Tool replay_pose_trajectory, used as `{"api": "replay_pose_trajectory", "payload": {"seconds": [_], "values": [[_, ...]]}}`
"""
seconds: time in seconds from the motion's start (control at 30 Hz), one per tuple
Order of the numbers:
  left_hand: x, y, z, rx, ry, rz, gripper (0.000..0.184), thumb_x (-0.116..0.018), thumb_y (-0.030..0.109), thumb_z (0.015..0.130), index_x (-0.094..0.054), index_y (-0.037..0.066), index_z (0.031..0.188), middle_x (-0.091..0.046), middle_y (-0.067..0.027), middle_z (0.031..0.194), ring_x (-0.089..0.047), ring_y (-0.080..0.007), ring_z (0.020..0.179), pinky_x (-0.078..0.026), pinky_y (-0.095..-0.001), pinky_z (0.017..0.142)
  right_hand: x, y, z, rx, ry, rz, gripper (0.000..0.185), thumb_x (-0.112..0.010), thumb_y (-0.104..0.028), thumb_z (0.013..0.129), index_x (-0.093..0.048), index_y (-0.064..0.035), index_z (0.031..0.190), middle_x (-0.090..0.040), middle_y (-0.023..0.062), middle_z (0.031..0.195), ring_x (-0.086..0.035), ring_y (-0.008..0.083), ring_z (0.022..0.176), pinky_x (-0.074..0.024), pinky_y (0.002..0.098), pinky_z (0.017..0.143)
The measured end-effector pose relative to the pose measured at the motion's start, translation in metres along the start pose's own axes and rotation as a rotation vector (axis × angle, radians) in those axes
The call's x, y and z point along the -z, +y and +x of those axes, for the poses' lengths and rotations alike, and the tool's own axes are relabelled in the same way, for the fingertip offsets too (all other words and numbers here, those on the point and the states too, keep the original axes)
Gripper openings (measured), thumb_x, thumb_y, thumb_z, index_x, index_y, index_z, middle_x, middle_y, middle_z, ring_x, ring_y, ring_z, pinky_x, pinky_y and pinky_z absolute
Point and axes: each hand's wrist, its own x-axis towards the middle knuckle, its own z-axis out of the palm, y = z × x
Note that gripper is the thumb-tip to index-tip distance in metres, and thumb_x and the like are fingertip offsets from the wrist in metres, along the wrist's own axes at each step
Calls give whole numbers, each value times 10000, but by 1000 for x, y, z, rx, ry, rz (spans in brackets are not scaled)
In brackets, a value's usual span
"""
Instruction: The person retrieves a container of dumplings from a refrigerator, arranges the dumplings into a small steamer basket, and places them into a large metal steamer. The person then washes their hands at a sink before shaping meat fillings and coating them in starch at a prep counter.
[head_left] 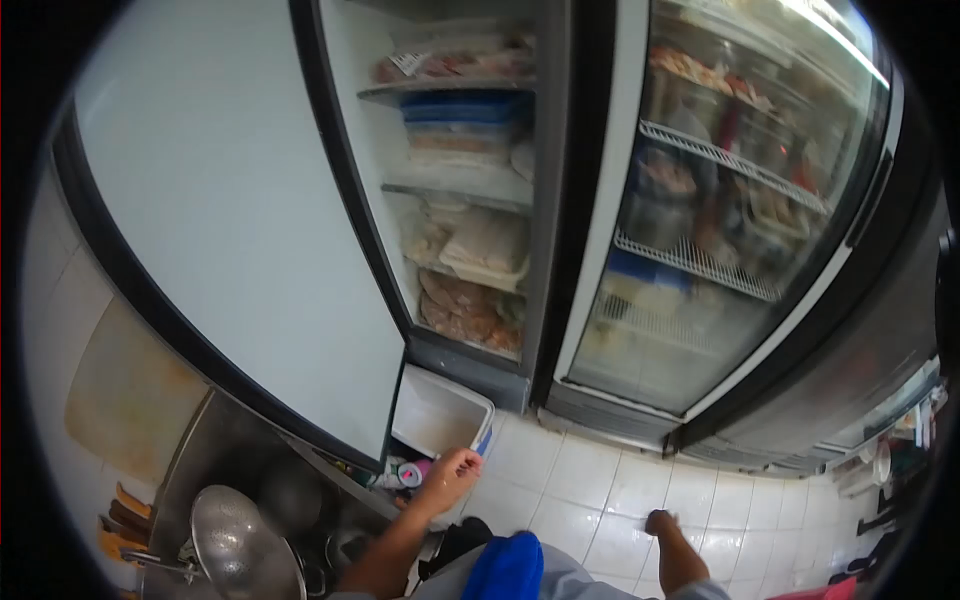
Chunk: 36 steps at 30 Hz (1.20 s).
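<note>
My left hand is held out low in front of my body, its fingers curled in and nothing seen in them. It appears in front of the near rim of a white cooler box on the floor; I cannot tell whether they touch. My right hand hangs over the tiled floor, away from any object, with its fingers mostly hidden. Ahead stands an upright freezer with its door swung open to the left. On its shelves are bagged food, a tray and a blue-lidded container.
A glass-door fridge with stocked wire shelves stands shut to the right. At lower left, a metal counter holds a large steel strainer or bowl, beside wooden-handled knives and a cutting board. White tiles cover the floor.
</note>
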Motion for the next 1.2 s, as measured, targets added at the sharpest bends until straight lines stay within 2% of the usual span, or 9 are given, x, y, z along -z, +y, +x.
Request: {"api": "replay_pose_trajectory", "payload": {"seconds": [0.1, 0.2, 0.33, 0.57, 0.67, 0.73, 0.8, 1.1, 1.2], "values": [[17, -17, 1, -23, 58, -9, 85, -618, 37, 841, -607, 31, 926, -594, -79, 919, -602, -175, 809, -496, -282, 717, 23, -87, 23, -388, -156, 1088, 341, -588, -250, 901, -577, 36, 1086, -679, 205, 925, -698, 272, 715, -557, 366, 578], [37, -22, 3, -96, 113, 3, 68, -604, 38, 846, -625, 29, 910, -580, -75, 918, -593, -181, 807, -490, -279, 700, 43, -174, 53, 74, -80, 266, 370, -637, -385, 849, -664, -69, 1040, -695, 159, 977, -677, 314, 888, -540, 396, 777], [67, -24, -4, -120, 205, 15, 82, -588, 30, 849, -645, 34, 908, -581, -75, 914, -585, -173, 791, -481, -271, 691, 119, -322, 84, 609, -313, 1, 495, -619, -469, 858, -604, -97, 1184, -680, 121, 1063, -633, 315, 992, -495, 388, 859], [99, -35, -13, -73, 325, -24, 91, -595, 17, 820, -653, 31, 888, -583, -78, 903, -595, -180, 781, -487, -275, 688, 362, -550, 100, 1065, 80, -2, 414, -584, -382, 898, -608, -117, 1215, -675, 135, 1081, -649, 306, 975, -510, 389, 853], [104, -51, -15, -20, 380, 22, 75, -606, 15, 797, -651, 24, 855, -590, -86, 891, -603, -190, 777, -490, -279, 683, 474, -629, 116, 1026, 365, -13, 319, -584, -193, 912, -613, -99, 1216, -678, 69, 1116, -651, 162, 979, -509, 309, 867], [108, -63, -16, -54, 478, 44, 76, -611, 32, 787, -655, 21, 848, -600, -97, 859, -611, -201, 776, -495, -276, 690, 538, -667, 160, 1220, 642, 156, 301, -512, -317, 951, -663, -105, 1101, -689, 131, 995, -652, 309, 865, -513, 376, 793], [112, -71, -18, 52, 533, 19, 88, -608, 52, 804, -660, 20, 867, -615, -102, 859, -619, -199, 781, -498, -278, 703, 605, -707, 216, 857, 1053, 34, 362, -512, -375, 920, -652, -114, 1129, -674, 176, 1031, -657, 312, 944, -510, 403, 824], [120, -84, 10, 540, 866, -350, 248, -550, 188, 909, -646, -8, 1026, -658, -68, 814, -602, -140, 673, -478, -266, 632, 768, -778, 415, 473, 902, 11, 609, -607, -434, 838, -495, -102, 1336, -500, 178, 1362, -473, 327, 1262, -374, 413, 1040], [114, -85, 24, 525, 752, -228, 328, -579, 242, 914, -607, 34, 1167, -641, -170, 1064, -616, -293, 1005, -500, -382, 825, 791, -779, 461, 486, 801, 37, 706, -694, -432, 788, -469, -70, 1350, -452, 164, 1400, -440, 318, 1289, -395, 419, 1027]]}}
